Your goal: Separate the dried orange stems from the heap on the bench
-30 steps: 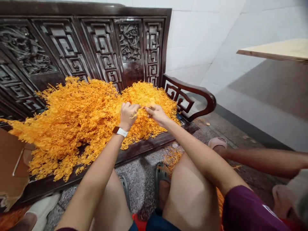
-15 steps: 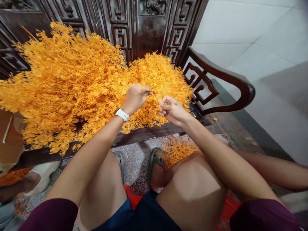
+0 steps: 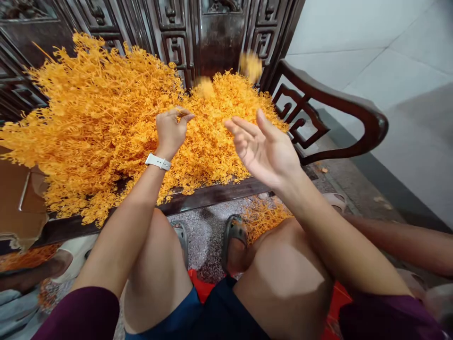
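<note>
The orange flowers (image 3: 106, 123) lay heaped on the bench (image 3: 205, 198), with two blurred clumps (image 3: 251, 67) showing above the heap's right part. Near the heap's front, the left hand (image 3: 170, 130) had thumb and fingertips drawn together, though whether they pinched anything could not be told, while the right hand (image 3: 272, 153) was spread, palm partly upturned. The armrest (image 3: 347, 113) rose at the right; below, orange scraps (image 3: 265, 218) lay beside a clog (image 3: 233, 230).
</note>
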`<action>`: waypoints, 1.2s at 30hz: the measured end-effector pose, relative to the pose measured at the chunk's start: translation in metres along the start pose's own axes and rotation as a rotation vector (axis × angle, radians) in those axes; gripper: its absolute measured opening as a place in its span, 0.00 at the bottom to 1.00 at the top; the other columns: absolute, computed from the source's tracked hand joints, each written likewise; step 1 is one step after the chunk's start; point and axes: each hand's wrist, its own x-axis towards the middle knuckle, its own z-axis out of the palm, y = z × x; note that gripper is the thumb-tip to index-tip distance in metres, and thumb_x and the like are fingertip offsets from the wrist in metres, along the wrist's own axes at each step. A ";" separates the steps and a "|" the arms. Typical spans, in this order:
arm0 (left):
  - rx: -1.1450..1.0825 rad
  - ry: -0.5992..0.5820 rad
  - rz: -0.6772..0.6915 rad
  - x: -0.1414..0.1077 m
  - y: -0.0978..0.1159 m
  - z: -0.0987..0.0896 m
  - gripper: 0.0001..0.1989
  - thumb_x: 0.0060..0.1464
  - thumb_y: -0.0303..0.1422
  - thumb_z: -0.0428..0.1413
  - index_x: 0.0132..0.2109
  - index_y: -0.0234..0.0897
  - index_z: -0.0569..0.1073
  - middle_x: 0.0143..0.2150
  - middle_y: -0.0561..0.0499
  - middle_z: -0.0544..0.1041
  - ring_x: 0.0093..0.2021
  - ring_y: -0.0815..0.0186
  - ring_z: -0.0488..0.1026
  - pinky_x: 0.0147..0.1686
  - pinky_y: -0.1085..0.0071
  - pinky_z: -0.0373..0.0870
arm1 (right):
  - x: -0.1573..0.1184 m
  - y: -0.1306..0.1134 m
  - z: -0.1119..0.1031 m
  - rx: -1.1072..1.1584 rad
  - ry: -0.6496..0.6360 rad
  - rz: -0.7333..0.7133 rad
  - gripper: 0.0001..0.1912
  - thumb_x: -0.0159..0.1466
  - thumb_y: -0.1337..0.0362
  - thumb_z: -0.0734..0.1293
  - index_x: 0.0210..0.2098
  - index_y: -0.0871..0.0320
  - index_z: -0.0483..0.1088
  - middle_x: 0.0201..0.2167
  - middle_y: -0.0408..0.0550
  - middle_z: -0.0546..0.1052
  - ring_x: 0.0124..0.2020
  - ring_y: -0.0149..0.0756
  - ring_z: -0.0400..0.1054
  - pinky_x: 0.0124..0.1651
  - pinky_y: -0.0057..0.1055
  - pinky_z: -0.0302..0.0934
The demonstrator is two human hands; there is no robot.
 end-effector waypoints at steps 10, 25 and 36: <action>-0.001 -0.113 0.063 -0.017 0.031 -0.007 0.05 0.54 0.33 0.68 0.34 0.40 0.80 0.35 0.50 0.80 0.45 0.59 0.76 0.53 0.63 0.70 | 0.029 0.031 -0.033 -0.573 0.362 -0.226 0.20 0.62 0.50 0.76 0.46 0.54 0.71 0.39 0.45 0.72 0.37 0.33 0.64 0.37 0.30 0.60; -0.030 -0.221 0.096 -0.038 0.058 -0.004 0.09 0.52 0.21 0.62 0.29 0.39 0.79 0.32 0.51 0.81 0.37 0.62 0.77 0.42 0.64 0.73 | 0.007 0.022 0.032 -0.760 -0.110 -0.330 0.11 0.60 0.76 0.70 0.28 0.55 0.67 0.25 0.43 0.63 0.35 0.37 0.61 0.36 0.31 0.50; -0.076 0.111 -0.038 0.004 0.001 -0.030 0.05 0.55 0.31 0.66 0.33 0.39 0.77 0.33 0.48 0.81 0.35 0.64 0.79 0.39 0.68 0.75 | -0.036 0.025 0.089 -0.267 -1.084 -0.013 0.09 0.63 0.70 0.72 0.27 0.55 0.73 0.25 0.41 0.75 0.23 0.29 0.65 0.27 0.27 0.59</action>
